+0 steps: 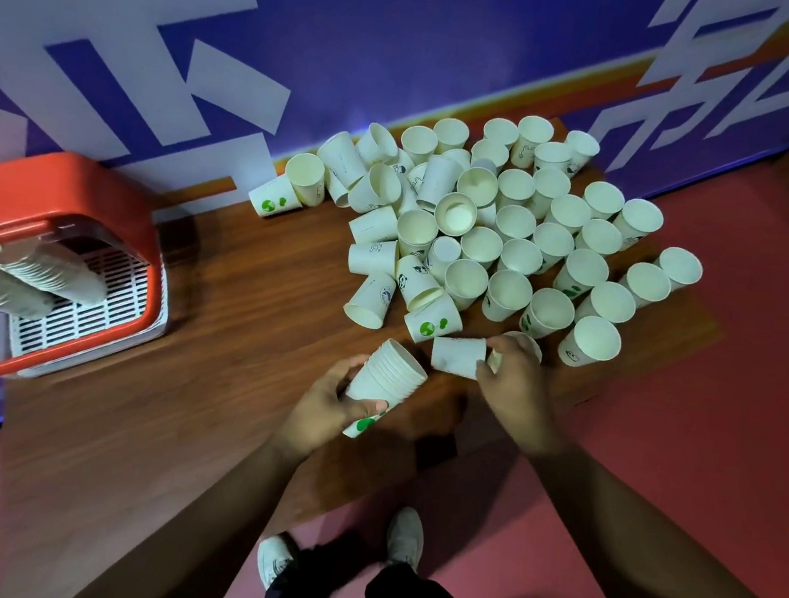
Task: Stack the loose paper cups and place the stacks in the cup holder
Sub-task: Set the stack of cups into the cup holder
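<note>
My left hand (327, 407) grips a stack of several nested white paper cups (387, 380), tilted with its open mouth up and to the right. My right hand (514, 383) pinches a single white cup (457, 355) lying sideways, its base pointing left toward the stack. Behind them a heap of loose paper cups (491, 226) covers the wooden table (230, 328), some upright, some toppled. The red and white cup holder basket (82, 320) stands at the left with two long cup stacks (37, 280) lying inside it.
A blue wall with white lettering (367, 22) runs behind the table. The red floor (710, 462) lies to the right and front, where my shoes (405, 536) show. Bare wood lies between the basket and the heap.
</note>
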Available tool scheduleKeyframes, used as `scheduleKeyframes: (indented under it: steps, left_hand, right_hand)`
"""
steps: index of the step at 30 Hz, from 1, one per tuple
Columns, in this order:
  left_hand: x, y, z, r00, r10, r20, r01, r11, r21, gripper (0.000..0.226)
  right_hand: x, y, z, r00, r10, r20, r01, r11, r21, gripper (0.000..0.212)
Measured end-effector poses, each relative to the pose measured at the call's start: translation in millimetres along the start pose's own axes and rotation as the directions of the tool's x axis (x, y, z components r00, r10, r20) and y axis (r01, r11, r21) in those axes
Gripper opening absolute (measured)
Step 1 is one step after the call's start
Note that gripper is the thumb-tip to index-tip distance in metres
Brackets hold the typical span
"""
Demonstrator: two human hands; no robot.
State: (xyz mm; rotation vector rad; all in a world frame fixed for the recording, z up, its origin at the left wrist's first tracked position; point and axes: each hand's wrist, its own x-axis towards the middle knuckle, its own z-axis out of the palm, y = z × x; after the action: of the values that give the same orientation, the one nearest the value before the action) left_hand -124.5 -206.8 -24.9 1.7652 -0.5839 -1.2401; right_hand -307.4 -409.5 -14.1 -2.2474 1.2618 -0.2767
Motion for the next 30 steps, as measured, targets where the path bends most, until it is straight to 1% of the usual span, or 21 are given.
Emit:
scheduleKeyframes:
  steps: [2, 3, 6, 8, 10, 11, 14, 16, 17, 18, 20, 22, 24, 25, 27, 28, 29, 30]
  left_hand:
    - [3, 2, 4, 1.0, -0.003, 0.006, 0.003, 1.0, 0.011, 0.082]
    - [5, 3, 6, 1.0, -0.008, 0.011, 0.007, 1.0, 0.02, 0.081]
    - [11, 5, 13, 1.0, -0.017, 0.021, 0.016, 1.0, 0.022, 0.072]
    - [16, 7, 17, 0.999, -0.023, 0.023, 0.023, 0.999, 0.033, 0.076]
    - [20, 8, 20, 0.999, -0.032, 0.017, 0.031, 0.998, 0.053, 0.086]
    - [22, 7, 23, 0.999, -0.038, 0.012, 0.038, 0.998, 0.056, 0.086]
    - [28, 8, 31, 0.999, -0.038, 0.0, 0.038, 0.997, 0.073, 0.073]
    - [30, 12, 37, 0.999, -0.035, 0.001, 0.035, 0.994, 0.108, 0.068]
    - [31, 14, 40, 0.999, -0.036, 0.007, 0.035, 0.992, 0.121, 0.067]
    - [32, 15, 43, 0.999, -0.036, 0.011, 0.034, 0.991, 0.128, 0.065]
    - [33, 20, 48, 0.999, -0.026, 0.024, 0.023, 0.992, 0.122, 0.063]
    - [36, 23, 51, 0.999, -0.014, 0.037, 0.009, 0.994, 0.11, 0.064]
    - [38, 27, 53, 0.998, -0.009, 0.056, 0.003, 0.994, 0.111, 0.065]
    - [39, 27, 53, 0.998, -0.007, 0.062, 0.0, 0.994, 0.11, 0.065]
    - [37, 27, 52, 0.999, -0.023, 0.039, 0.018, 0.994, 0.105, 0.062]
    - [36, 27, 50, 0.999, -0.03, 0.016, 0.028, 0.994, 0.105, 0.061]
    - [35, 25, 48, 0.999, -0.034, -0.004, 0.035, 0.994, 0.102, 0.06]
    - [34, 23, 47, 0.999, -0.034, -0.021, 0.036, 0.995, 0.089, 0.062]
  right_hand:
    - [8, 21, 1, 0.998, 0.047, 0.045, -0.042, 0.994, -0.106, 0.036]
    - [11, 29, 1, 0.995, 0.063, 0.074, -0.051, 0.986, -0.157, 0.034]
    - [18, 48, 4, 0.985, 0.04, 0.169, 0.01, 0.96, -0.281, 0.013]
    - [22, 59, 4, 0.984, 0.009, 0.177, 0.047, 0.948, -0.314, 0.008]
    - [23, 65, 3, 0.988, -0.031, 0.153, 0.076, 0.951, -0.299, 0.007]
    - [23, 66, 0, 0.992, -0.049, 0.114, 0.079, 0.958, -0.277, 0.007]
    - [20, 58, -19, 0.992, -0.102, -0.069, 0.089, 0.981, -0.17, 0.002]
    - [19, 45, -34, 0.98, -0.132, -0.15, 0.129, 0.991, -0.03, 0.002]
    - [18, 38, -38, 0.978, -0.129, -0.161, 0.142, 0.988, 0.068, 0.002]
    - [17, 31, -41, 0.983, -0.109, -0.147, 0.135, 0.974, 0.179, 0.004]
    - [15, 19, -44, 0.998, -0.048, -0.044, 0.061, 0.927, 0.371, 0.009]
    - [12, 10, -43, 0.994, -0.056, 0.095, 0.006, 0.887, 0.462, 0.01]
    - [7, 3, -38, 0.963, -0.104, 0.247, -0.042, 0.852, 0.522, 0.011]
    - [5, 1, -35, 0.946, -0.117, 0.301, -0.067, 0.841, 0.538, 0.012]
    - [3, 1, -28, 0.935, -0.107, 0.338, -0.113, 0.812, 0.572, 0.015]
    - [5, 2, -24, 0.941, -0.071, 0.33, -0.151, 0.787, 0.599, 0.017]
    - [9, 5, -19, 0.951, -0.005, 0.308, -0.194, 0.767, 0.612, 0.017]
    - [14, 10, -13, 0.961, 0.08, 0.267, -0.226, 0.78, 0.583, 0.017]
